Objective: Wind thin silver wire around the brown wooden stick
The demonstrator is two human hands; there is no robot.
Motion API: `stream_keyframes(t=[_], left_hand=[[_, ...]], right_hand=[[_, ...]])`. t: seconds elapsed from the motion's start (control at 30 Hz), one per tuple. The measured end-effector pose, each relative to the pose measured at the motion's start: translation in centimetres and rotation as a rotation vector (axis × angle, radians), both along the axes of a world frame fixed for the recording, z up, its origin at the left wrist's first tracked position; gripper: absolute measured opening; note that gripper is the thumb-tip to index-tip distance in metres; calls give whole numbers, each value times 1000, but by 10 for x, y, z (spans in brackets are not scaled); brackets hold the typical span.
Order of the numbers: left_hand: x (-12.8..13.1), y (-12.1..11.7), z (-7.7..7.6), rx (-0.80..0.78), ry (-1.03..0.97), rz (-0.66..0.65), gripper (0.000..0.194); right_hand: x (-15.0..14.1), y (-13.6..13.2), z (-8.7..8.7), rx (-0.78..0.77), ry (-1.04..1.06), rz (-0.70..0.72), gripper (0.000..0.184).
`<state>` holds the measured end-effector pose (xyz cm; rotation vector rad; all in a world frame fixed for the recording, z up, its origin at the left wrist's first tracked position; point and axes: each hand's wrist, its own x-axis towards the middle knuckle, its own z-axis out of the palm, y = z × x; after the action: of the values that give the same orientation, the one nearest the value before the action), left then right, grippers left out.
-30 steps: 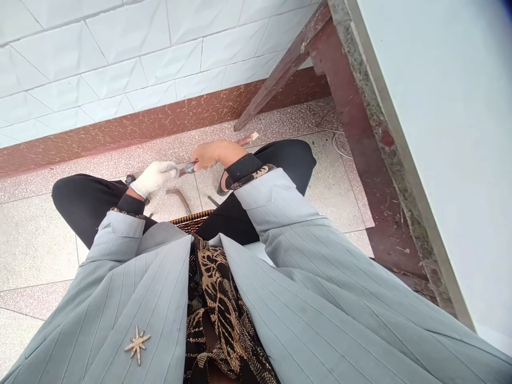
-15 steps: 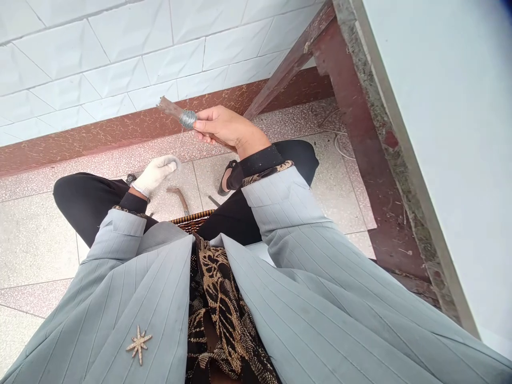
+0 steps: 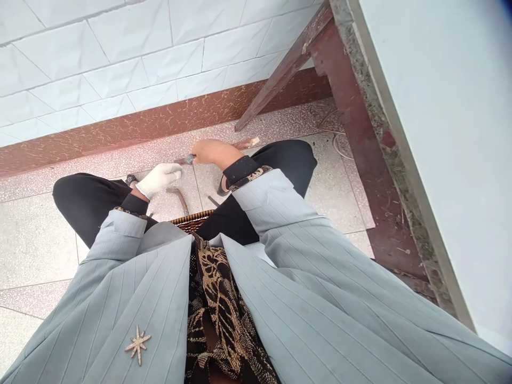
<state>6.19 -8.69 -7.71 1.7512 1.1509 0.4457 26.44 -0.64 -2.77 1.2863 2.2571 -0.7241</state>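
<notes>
My right hand (image 3: 210,152), bare, is wrapped round a brown wooden stick (image 3: 245,143). Grey wire (image 3: 189,159) is wound round the stick just left of my fingers. The stick lies nearly level, low over the floor, with its pale end poking out at the right. Just left of the wire is my left hand (image 3: 160,178) in a white glove. Its fingers are closed, and whatever they pinch is too small to make out. Below the glove a curved brown piece (image 3: 178,198) shows by the rim of a woven basket (image 3: 192,217).
My bent knees flank the work on a speckled tile floor (image 3: 36,240). A white tiled wall (image 3: 120,42) with a reddish-brown skirting stands ahead. At the right are a slanted reddish-brown leg (image 3: 280,72) and a white tabletop (image 3: 440,133). A thin pale cord (image 3: 340,146) lies on the floor.
My right hand has come down with the wire-wound stick, which has turned from tilted to nearly level. My gloved left hand has shifted slightly to the right.
</notes>
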Motion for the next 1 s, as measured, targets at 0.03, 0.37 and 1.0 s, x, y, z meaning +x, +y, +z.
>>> stream_keyframes(t=[0.03, 0.37, 1.0], left_hand=[[-1, 0, -1, 3, 9, -8, 28], [-14, 9, -15, 1, -140, 202, 27], [-5, 1, 7, 11, -75, 96, 28]], right_hand=[[-3, -3, 0, -48, -45, 30, 29], [17, -1, 17, -664, 341, 236, 14], [24, 17, 5, 23, 280, -183, 29]])
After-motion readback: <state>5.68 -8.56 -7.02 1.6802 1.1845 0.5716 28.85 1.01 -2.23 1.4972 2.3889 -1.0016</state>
